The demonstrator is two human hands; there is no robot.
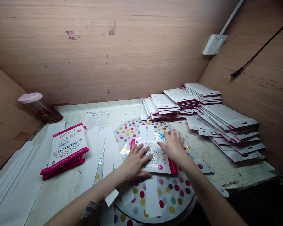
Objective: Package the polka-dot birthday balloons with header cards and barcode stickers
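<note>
One "birthday" packet, laid sideways upon dotted round balloons; pressed flat by the left hand, fingers spread, and touched at its far right part by the right hand, fingers loosely bent. White strips, beneath. Packet stack, left. White-backed packets, piled far right.

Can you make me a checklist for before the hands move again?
1. Left hand resting on the middle packet: ok.
2. Right hand close to that packet: ok, it's at the far edge.
3. Packet over the big dotted circle: ok.
4. Lid on the jar: ok.
5. Packets on the right stacked neatly: not ok, they're uneven.
6. Middle packet sealed shut: cannot tell.
</note>
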